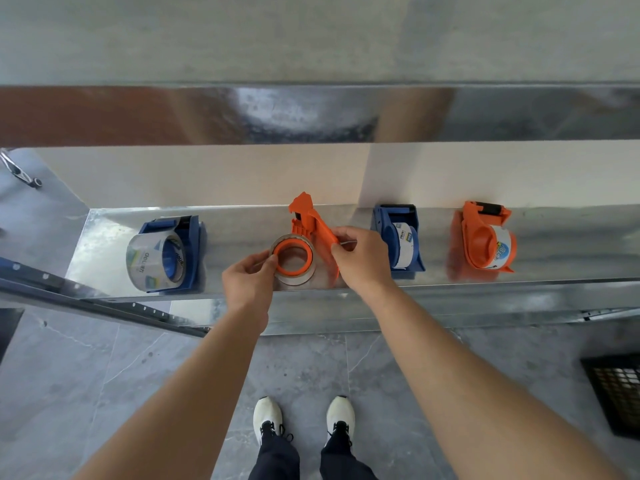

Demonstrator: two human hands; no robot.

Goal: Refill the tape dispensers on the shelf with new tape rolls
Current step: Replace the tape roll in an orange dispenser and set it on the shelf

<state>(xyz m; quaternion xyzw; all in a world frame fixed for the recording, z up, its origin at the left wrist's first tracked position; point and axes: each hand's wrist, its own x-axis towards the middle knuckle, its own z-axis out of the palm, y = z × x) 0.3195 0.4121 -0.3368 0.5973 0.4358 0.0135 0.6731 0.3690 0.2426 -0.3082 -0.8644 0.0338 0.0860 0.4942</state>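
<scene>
Two hands work on an orange tape dispenser (306, 216) lying on a metal shelf (242, 220).
The clear tape roll (298, 277), glossy and see-through, sits on the dispenser's orange hub between both hands. The left hand (247, 277) pinches the roll's left rim. The right hand (360, 259) pinches the dispenser's arm just beside the roll.

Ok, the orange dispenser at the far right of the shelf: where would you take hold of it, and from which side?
The orange dispenser lies with its black roller toward the back wall, so its rounded end faces outward. Probably grip that rounded end, across the tape roll, reaching in over the front edge of the shelf.
</scene>
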